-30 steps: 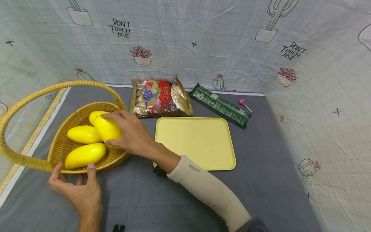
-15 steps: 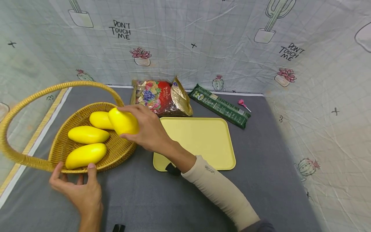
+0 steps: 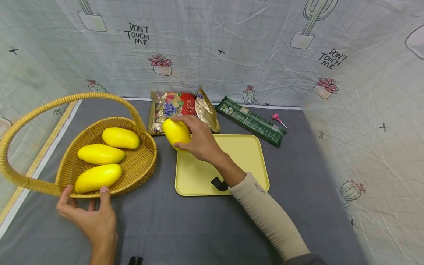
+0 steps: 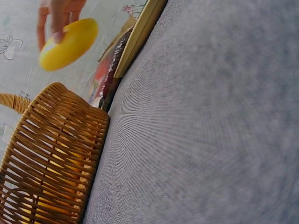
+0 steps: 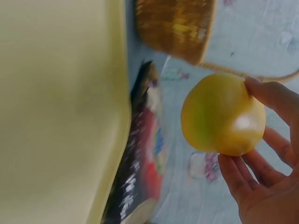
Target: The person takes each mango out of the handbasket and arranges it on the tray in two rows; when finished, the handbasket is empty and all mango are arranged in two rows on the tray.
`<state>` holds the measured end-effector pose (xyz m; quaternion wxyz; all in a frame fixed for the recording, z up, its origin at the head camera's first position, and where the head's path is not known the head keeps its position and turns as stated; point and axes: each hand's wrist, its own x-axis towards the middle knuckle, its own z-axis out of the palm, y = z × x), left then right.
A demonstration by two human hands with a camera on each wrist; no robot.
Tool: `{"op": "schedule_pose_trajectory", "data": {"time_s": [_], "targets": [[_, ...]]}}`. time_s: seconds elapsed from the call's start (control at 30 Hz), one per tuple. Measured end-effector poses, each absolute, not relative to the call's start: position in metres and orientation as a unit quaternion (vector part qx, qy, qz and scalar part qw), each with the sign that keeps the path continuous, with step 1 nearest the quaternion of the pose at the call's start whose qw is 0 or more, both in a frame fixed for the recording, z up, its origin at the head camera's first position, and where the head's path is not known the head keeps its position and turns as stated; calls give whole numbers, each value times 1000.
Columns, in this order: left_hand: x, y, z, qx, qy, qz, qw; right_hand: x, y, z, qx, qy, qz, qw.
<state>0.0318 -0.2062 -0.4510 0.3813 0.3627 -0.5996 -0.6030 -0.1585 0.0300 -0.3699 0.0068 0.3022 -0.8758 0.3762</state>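
My right hand [image 3: 202, 141] grips a yellow mango [image 3: 176, 133] between thumb and fingers, above the left edge of a pale yellow tray [image 3: 225, 184]. The right wrist view shows the mango [image 5: 223, 114] held at the fingertips, clear of the tray [image 5: 60, 112]. A wicker basket [image 3: 142, 162] with a tall arched handle stands at the left. Inside it lie three more mangoes, a rear one [image 3: 120, 138], a middle one [image 3: 101, 154] and a front one [image 3: 98, 178]. My left hand [image 3: 92, 219] holds the basket's front rim; its lower fingers are partly hidden.
Behind the tray lies a candy bag [image 3: 162, 110], partly covered by my right hand. A long green packet [image 3: 250, 119] and a pink lollipop [image 3: 276, 117] lie at the back right. A printed cloth [image 3: 222, 33] hangs behind the grey table [image 3: 198, 228].
My right hand has lifted the mango out of the basket and carried it right, over the tray's left edge. The left hand stays at the basket rim.
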Motion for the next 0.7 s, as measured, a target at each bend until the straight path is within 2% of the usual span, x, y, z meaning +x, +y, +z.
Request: {"op": "schedule_pose_trajectory", "data": {"time_s": [0.4,0.7], "targets": [[32,-207,-453,362,-602,-602,381,-190,59,-399,300,-894,330,-47],[31,-207,-452,360,-601,-601,384,-201,64,-403,316,-892,309,-93]]}}
